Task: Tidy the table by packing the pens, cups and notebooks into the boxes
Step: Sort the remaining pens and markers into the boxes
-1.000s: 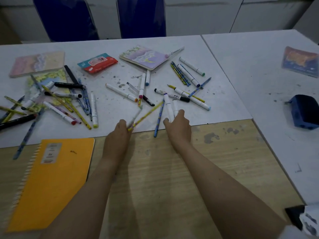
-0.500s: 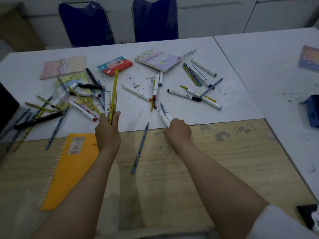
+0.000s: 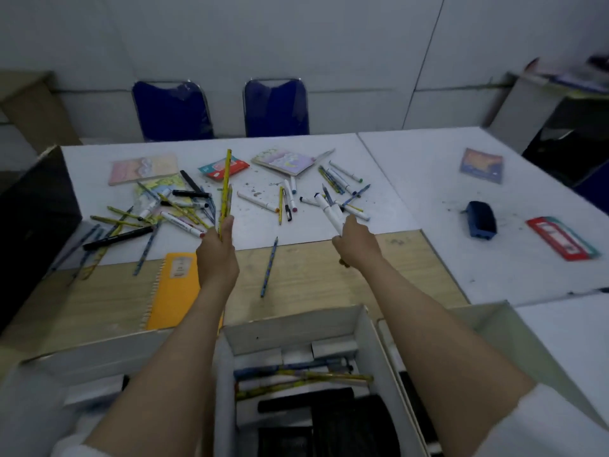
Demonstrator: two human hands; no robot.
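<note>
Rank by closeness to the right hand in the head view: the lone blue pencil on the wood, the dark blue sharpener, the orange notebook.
From the right hand:
1. Blue pencil, just left of it.
2. Dark blue sharpener, to its right.
3. Orange notebook, beyond the left hand.

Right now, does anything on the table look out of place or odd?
One blue pencil lies alone on the bare wooden strip, apart from the scattered pens. Dark specks also litter the white table.
</note>
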